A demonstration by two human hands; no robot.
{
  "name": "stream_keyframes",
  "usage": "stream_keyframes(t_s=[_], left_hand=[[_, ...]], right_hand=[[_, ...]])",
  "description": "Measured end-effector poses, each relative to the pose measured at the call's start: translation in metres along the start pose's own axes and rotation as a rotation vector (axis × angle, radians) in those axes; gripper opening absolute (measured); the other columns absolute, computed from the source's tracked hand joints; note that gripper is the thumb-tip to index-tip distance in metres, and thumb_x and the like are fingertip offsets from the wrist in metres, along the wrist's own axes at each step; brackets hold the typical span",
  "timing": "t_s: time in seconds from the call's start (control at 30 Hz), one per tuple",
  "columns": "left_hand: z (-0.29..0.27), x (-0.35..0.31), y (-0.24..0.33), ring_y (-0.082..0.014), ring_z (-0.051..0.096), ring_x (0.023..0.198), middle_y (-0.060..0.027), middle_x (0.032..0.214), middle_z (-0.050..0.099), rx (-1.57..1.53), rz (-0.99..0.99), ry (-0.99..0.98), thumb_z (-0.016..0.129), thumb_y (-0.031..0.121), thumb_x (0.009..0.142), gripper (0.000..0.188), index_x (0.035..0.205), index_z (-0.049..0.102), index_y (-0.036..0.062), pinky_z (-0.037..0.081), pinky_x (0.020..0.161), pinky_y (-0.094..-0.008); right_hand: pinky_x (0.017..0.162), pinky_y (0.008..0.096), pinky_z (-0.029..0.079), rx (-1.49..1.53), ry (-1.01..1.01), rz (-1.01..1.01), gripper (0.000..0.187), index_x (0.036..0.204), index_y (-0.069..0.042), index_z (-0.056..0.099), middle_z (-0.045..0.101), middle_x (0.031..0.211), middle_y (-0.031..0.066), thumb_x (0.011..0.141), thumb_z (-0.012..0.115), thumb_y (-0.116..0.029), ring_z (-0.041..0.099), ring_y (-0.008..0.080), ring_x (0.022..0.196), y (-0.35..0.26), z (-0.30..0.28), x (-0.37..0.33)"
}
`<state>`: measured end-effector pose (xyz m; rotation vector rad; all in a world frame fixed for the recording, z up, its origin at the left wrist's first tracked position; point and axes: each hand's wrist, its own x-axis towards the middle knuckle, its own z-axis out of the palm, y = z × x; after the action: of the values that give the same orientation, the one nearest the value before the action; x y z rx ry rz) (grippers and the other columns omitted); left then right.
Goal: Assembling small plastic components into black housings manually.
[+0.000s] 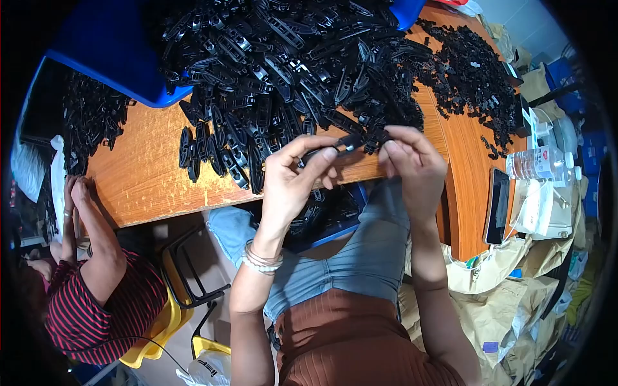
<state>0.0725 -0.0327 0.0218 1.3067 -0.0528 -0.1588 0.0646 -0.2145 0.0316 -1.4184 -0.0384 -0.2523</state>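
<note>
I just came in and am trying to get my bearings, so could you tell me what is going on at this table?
A seated person holds a black plastic part between both hands over the near edge of a wooden table. The left hand grips it while the right hand meets its other end. A big pile of similar parts covers the table behind, spilling from a blue bin. A second person in a striped shirt sits to the left, hands at the table's edge.
</note>
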Motion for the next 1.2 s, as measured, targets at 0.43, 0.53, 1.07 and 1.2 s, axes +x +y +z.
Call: stream_keyframes(t_s=[0.43,0.53,1.07,1.2], left_hand=[[0.002,-0.025,0.011,-0.0103,0.064,0.063,-0.0077,0.075,0.066,0.096,-0.124,-0.14,0.065,-0.005,0.081,0.029,0.109,0.06,-0.0051,0.053,0.061,-0.0185],[0.004,-0.028,0.011,-0.01,0.064,0.067,-0.008,0.082,0.066,-0.029,-0.122,-0.113,0.064,-0.005,0.081,0.025,0.106,0.062,-0.0046,0.053,0.06,-0.0176],[-0.02,-0.037,0.01,-0.0183,0.066,0.078,-0.0146,0.089,0.069,0.582,-0.036,-0.37,0.06,0.005,0.086,0.02,0.103,0.065,-0.0021,0.05,0.075,-0.0298],[-0.001,-0.009,0.009,-0.0322,0.062,0.084,-0.0158,0.091,0.063,0.82,0.385,-0.253,0.058,0.0,0.08,0.011,0.09,0.062,-0.0033,0.049,0.072,-0.0363]], right_hand=[[0.067,0.0282,0.043,-0.651,-0.209,-0.624,0.014,0.082,0.001,0.065,0.059,0.085,0.0091,0.068,0.07,0.001,0.053,0.0212,0.081,0.001,0.007,-0.012],[0.065,0.0262,0.042,-0.637,-0.294,-0.531,0.02,0.089,0.001,0.066,0.059,0.084,0.0062,0.07,0.071,0.001,0.053,0.0157,0.079,-0.005,0.004,-0.013],[0.059,0.0225,0.047,-0.262,-0.684,0.154,0.016,0.094,0.002,0.066,0.063,0.081,0.0096,0.079,0.065,0.001,0.062,0.013,0.064,0.018,-0.026,-0.044],[0.063,0.0284,0.048,-0.689,-0.22,-0.088,0.011,0.089,0.002,0.067,0.063,0.081,0.01,0.079,0.062,0.002,0.061,0.0173,0.064,0.019,-0.037,-0.016]])
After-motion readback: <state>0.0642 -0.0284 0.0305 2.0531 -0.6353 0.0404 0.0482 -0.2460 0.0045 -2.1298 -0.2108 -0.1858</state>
